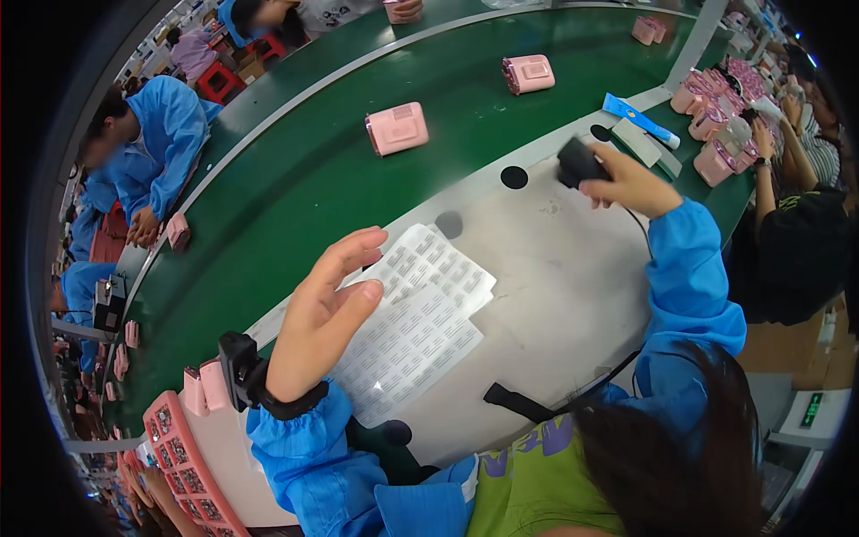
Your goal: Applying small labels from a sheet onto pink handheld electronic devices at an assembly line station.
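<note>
My left hand (324,313) is raised over the near worktop, its fingers apart and holding nothing. A black wrist strap with a small black box (238,369) is on that wrist. Beneath and beside this hand lie white label sheets (407,353), overlapping and covered with rows of small printed labels. At the far right of the worktop, my right hand (631,182) grips a black handheld device (582,163). A dark cable runs beside my right wrist. The device's exact kind does not show.
Pink boxy devices (396,130) sit on the green conveyor (295,192) beyond the worktop (573,277). A blue tube (640,121) lies at far right, near clustered pink units (716,161). A pink compartment tray (183,465) stands at lower left. Co-workers sit across the belt and at right.
</note>
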